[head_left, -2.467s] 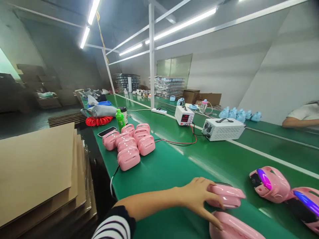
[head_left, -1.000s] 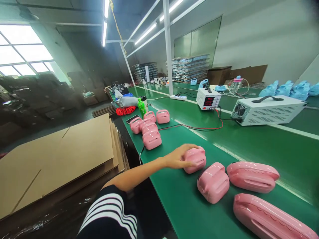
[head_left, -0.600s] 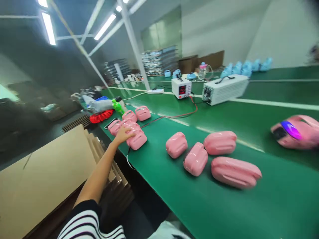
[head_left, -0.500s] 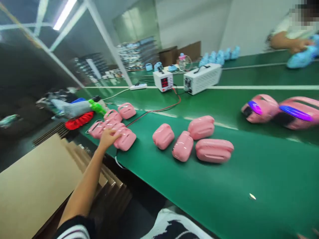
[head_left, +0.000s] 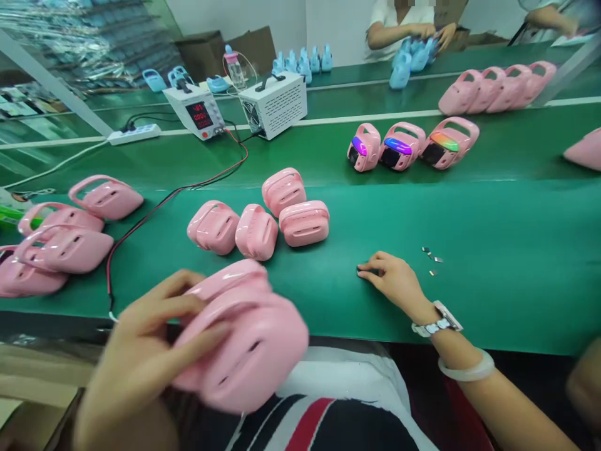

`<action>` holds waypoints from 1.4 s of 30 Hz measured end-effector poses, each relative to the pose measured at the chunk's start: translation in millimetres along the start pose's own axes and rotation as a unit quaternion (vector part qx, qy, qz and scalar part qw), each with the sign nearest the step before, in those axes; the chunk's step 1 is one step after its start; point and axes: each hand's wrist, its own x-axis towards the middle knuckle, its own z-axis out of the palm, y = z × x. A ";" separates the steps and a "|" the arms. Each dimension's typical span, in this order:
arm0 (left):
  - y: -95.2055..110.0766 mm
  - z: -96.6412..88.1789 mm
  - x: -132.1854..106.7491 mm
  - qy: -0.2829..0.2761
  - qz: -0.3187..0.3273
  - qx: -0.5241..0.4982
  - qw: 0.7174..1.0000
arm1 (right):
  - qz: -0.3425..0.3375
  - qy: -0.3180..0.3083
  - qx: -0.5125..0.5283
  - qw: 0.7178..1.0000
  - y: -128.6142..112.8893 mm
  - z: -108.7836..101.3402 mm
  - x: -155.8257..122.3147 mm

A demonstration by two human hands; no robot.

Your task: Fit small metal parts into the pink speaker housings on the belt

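Observation:
My left hand (head_left: 154, 338) grips what look like two pink portable speakers (head_left: 263, 351) by their handles, close to me above the table's front edge. They are slightly blurred, and one partly covers the other. My right hand (head_left: 394, 282), with a watch and a pale bangle at the wrist, pinches a tiny dark chip, apparently a memory card (head_left: 359, 268), just over the green mat. Several similar small cards (head_left: 432, 257) lie to its right. Beyond my left hand, a cluster of pink speakers (head_left: 304, 224) rests on the mat.
More pink speakers (head_left: 77, 249) lie at the left beside a red-black cable (head_left: 164, 199). Three with lit fronts (head_left: 398, 150) stand farther back. A power supply (head_left: 197, 116) and a white metal box (head_left: 277, 103) stand behind. Across the table, a co-worker's hands (head_left: 422, 31) handle light-blue units.
My left hand has lifted pink speakers from the left cluster and brought them near me. My right hand has come into view, pinching a small card. The view has swung to the right.

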 end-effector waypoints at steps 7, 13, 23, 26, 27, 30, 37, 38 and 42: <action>9.1 93.6 27.1 0.017 0.040 0.079 0.996 | 0.039 0.055 0.098 0.993 10.6 9.8 -5.8; 3.7 114.4 15.5 0.131 0.034 0.173 0.976 | 0.158 0.035 0.401 0.901 -13.6 -6.6 -22.4; 53.0 146.0 33.9 -0.071 -0.069 -0.167 0.981 | 0.204 0.004 0.645 0.737 -65.6 8.4 -60.5; 51.5 163.5 37.1 -0.127 -0.089 -0.245 0.957 | 0.221 0.020 0.640 0.736 -52.6 -0.3 -55.4; 50.9 167.9 38.4 -0.134 -0.083 -0.252 0.955 | 0.225 0.018 0.638 0.737 -47.1 -5.1 -52.2; 48.9 178.5 42.3 -0.145 -0.056 -0.278 0.948 | 0.224 -0.015 0.628 0.745 -32.5 -18.9 -42.2; 42.6 192.4 40.9 -0.124 -0.126 -0.413 0.894 | 0.209 -0.090 0.609 0.760 -24.3 -23.0 -35.3; 44.0 191.3 40.7 -0.136 -0.130 -0.418 0.889 | 0.210 -0.088 0.607 0.761 -24.6 -23.1 -34.2; 57.7 183.9 38.4 -0.163 -0.173 -0.373 0.897 | 0.206 -0.124 0.579 0.779 -22.5 -34.1 -26.9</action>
